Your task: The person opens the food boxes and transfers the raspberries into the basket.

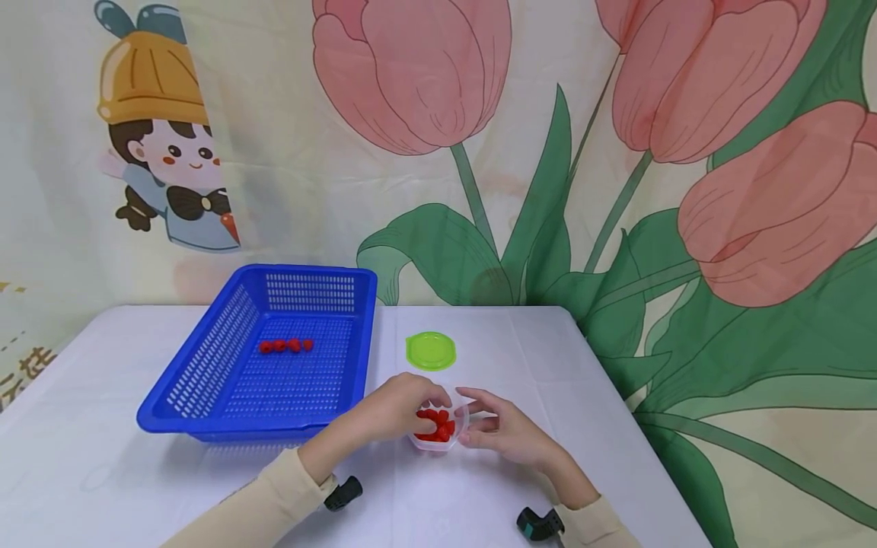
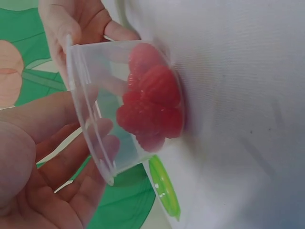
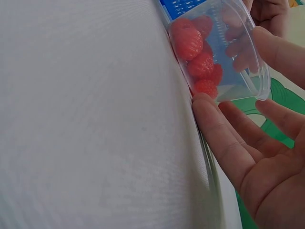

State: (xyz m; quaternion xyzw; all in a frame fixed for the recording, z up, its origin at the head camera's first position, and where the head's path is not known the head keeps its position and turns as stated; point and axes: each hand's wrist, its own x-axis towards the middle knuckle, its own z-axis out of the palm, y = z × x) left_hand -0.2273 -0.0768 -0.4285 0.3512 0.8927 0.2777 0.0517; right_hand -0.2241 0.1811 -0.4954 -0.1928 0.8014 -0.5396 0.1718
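Note:
A clear plastic tub (image 1: 435,447) stands on the table with several red raspberries (image 2: 152,95) at its bottom. My left hand (image 1: 400,405) reaches over the rim from the left, its fingers dipping into the tub above the raspberries. In the left wrist view, no berry shows between those fingers (image 2: 102,131). On the tub's right side is my right hand (image 1: 508,431), with fingers spread and loosely bent around the wall. One right fingertip (image 3: 204,102) lies at the tub's lower edge; whether it presses there I cannot tell.
A blue perforated basket (image 1: 373,320) stands to the left, with a short row of raspberries (image 1: 294,345) on its floor. Behind the tub lies a light green lid (image 1: 431,351). A white cloth covers the table (image 1: 521,350), and a tulip-printed backdrop hangs behind it.

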